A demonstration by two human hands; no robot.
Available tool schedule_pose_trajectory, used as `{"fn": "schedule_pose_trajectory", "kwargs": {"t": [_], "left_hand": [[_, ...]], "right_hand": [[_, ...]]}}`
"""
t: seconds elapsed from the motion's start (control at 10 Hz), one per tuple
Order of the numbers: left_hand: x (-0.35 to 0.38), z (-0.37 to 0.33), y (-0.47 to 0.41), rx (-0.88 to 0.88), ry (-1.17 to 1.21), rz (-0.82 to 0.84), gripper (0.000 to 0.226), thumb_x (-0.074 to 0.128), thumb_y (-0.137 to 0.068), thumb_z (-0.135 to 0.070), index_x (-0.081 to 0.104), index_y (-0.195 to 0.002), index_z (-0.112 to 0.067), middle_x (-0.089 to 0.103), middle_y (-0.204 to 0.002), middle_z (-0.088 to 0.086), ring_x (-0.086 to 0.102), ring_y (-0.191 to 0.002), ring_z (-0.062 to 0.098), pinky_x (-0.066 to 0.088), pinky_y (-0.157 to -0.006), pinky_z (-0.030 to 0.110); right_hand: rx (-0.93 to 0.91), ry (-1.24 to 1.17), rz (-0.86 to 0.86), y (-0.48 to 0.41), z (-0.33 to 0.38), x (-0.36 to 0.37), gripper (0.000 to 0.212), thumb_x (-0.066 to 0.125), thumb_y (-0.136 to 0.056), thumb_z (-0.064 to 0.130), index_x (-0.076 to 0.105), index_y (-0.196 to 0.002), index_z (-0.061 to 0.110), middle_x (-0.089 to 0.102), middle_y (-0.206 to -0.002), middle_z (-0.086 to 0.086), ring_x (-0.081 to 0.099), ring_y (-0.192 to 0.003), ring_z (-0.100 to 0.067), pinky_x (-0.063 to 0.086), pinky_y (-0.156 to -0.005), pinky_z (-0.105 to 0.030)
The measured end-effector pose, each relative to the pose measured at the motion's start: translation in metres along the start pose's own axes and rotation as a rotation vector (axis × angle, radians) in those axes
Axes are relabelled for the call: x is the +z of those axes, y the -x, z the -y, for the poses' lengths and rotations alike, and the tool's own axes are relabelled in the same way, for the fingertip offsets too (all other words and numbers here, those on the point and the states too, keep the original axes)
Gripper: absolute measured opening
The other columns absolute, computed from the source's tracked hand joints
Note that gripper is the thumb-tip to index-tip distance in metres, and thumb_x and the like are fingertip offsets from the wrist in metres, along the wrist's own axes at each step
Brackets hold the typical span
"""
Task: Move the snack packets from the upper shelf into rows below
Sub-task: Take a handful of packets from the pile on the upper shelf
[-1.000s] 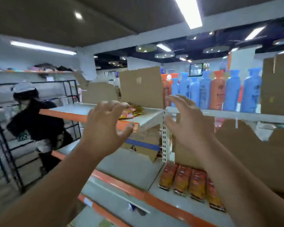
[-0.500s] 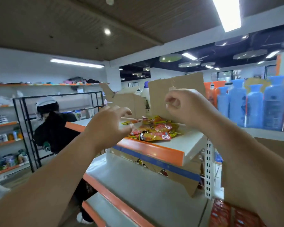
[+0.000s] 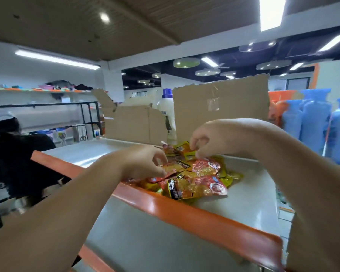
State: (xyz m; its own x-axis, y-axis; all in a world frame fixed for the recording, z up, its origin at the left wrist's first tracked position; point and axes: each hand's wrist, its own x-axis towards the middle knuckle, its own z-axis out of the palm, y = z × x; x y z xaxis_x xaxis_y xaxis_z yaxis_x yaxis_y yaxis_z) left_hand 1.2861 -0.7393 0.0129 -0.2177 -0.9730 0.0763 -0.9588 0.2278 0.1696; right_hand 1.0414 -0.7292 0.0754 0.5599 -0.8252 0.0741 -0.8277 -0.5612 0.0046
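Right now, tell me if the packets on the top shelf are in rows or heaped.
Heaped. The packets overlap at odd angles in one loose pile near the front of the shelf; no rows show.

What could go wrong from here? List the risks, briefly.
1. The packets lie heaped at the front edge of the upper shelf; the left hand and right hand pulling at them could push some over the edge.
2. The glossy packets overlap, so a pinched handful might shed a few on the way down.
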Motion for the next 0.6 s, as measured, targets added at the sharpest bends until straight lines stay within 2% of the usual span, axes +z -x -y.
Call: {"fn": "schedule_pose_trajectory", "kwargs": {"t": [0.1,0.2,0.3,0.4,0.5,0.6], "left_hand": [[0.002,0.016,-0.029,0.091,-0.02,0.103,0.046,0.078,-0.083,-0.054,0.063,-0.125,-0.044,0.067,-0.113,-0.018,0.065,-0.099,0.003,0.055,-0.089,0.029],[-0.003,0.026,-0.051,0.214,0.014,0.157,0.044,0.081,-0.081,-0.051,0.063,-0.121,-0.048,0.066,-0.104,-0.017,0.067,-0.085,0.002,0.059,-0.079,0.032],[-0.009,0.037,-0.071,0.352,-0.097,0.199,0.047,0.08,-0.083,-0.047,0.061,-0.125,-0.05,0.064,-0.111,-0.019,0.063,-0.081,-0.001,0.053,-0.071,0.021],[-0.011,0.048,-0.085,0.446,-0.133,0.224,0.048,0.08,-0.085,-0.043,0.059,-0.127,-0.053,0.063,-0.115,-0.023,0.062,-0.081,-0.005,0.046,-0.065,0.012],[-0.011,0.054,-0.099,0.531,-0.117,0.226,0.047,0.081,-0.083,-0.045,0.058,-0.12,-0.061,0.06,-0.112,-0.028,0.061,-0.085,-0.012,0.05,-0.076,0.019],[-0.012,0.043,-0.106,0.647,-0.101,0.21,0.043,0.079,-0.083,-0.044,0.059,-0.118,-0.06,0.06,-0.11,-0.031,0.058,-0.088,-0.016,0.051,-0.081,0.021]], "right_hand": [[0.068,0.0,-0.006,-0.022,0.0,0.002,0.024,0.065,-0.093,0.047,0.065,-0.117,0.043,0.062,-0.109,0.02,0.061,-0.097,-0.007,0.052,-0.089,-0.036],[0.199,0.041,0.004,-0.044,-0.001,0.002,0.019,0.066,-0.09,0.048,0.067,-0.108,0.041,0.068,-0.098,0.015,0.068,-0.088,-0.013,0.057,-0.081,-0.039],[0.402,0.038,0.133,-0.065,0.001,0.012,0.013,0.068,-0.09,0.043,0.068,-0.096,0.031,0.071,-0.09,-0.001,0.074,-0.079,-0.027,0.064,-0.068,-0.045],[0.599,0.126,0.303,-0.077,0.008,0.019,0.019,0.067,-0.092,0.043,0.067,-0.104,0.028,0.068,-0.093,-0.003,0.073,-0.08,-0.027,0.064,-0.064,-0.041],[0.755,0.094,0.402,-0.081,0.022,0.023,0.038,0.065,-0.095,0.047,0.065,-0.117,0.015,0.066,-0.096,-0.008,0.074,-0.087,-0.033,0.064,-0.057,-0.039],[0.848,0.061,0.403,-0.088,0.029,0.029,0.052,0.068,-0.092,0.051,0.063,-0.117,0.005,0.063,-0.088,-0.009,0.073,-0.072,-0.033,0.054,-0.042,-0.028]]}}
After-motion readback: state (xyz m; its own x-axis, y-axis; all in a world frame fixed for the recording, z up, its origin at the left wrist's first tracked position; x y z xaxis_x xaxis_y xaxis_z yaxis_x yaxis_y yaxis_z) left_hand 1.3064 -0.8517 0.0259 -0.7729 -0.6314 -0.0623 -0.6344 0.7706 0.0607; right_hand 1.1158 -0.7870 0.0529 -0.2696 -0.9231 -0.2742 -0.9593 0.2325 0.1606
